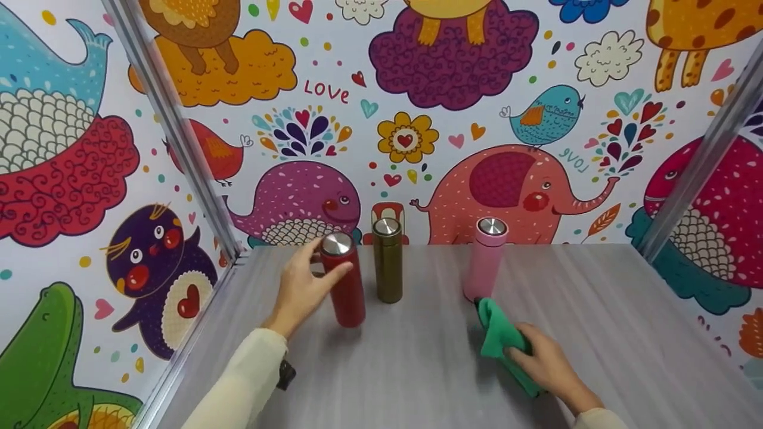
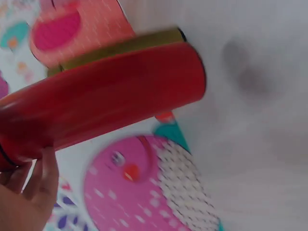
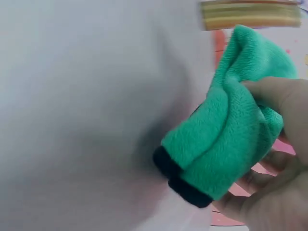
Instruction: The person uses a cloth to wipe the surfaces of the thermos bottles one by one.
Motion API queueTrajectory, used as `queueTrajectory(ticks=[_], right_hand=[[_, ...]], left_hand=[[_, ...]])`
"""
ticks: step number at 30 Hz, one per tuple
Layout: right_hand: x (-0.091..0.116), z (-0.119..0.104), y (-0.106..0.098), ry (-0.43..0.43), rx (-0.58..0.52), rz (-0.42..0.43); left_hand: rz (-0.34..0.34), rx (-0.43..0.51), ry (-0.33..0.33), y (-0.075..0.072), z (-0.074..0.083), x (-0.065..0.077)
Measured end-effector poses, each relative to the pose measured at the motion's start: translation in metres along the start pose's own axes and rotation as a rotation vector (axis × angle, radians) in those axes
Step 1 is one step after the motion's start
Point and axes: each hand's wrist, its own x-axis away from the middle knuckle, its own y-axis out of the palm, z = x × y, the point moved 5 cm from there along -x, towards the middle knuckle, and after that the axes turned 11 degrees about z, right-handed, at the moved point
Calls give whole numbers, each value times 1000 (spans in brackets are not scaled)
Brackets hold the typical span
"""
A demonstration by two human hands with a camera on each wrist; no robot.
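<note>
My left hand [image 1: 304, 289] grips a red thermos bottle [image 1: 347, 292] with a silver lid near its top, thumb in front and fingers round the far side. The left wrist view shows the red bottle [image 2: 110, 91] tilted across the picture, its lower end over the table. In my right hand [image 1: 545, 357] is a folded green cloth [image 1: 506, 345] with dark edging, pinched between thumb and fingers. The right wrist view shows the cloth [image 3: 236, 115] bunched, its dark-edged corners hanging over the grey surface.
An olive-green bottle [image 1: 389, 268] stands just right of the red one. Farther right stands a pink bottle [image 1: 486, 262], close behind the cloth. The grey table [image 1: 411, 375] meets a cartoon-printed wall [image 1: 334, 137] at the back, with metal posts [image 1: 179, 131] at the corners.
</note>
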Motion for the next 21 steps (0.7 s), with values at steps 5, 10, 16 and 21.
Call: queueTrajectory(ticks=[5, 10, 16, 21], right_hand=[[7, -23, -24, 102, -197, 76], [18, -47, -38, 123, -378, 108], [27, -66, -44, 122, -519, 135], [27, -75, -38, 98, -588, 152]], left_hand=[[-83, 110, 55, 18, 34, 34], [-163, 175, 115, 37, 60, 65], [-210, 223, 137, 65, 77, 89], [-269, 213, 85, 84, 80, 101]])
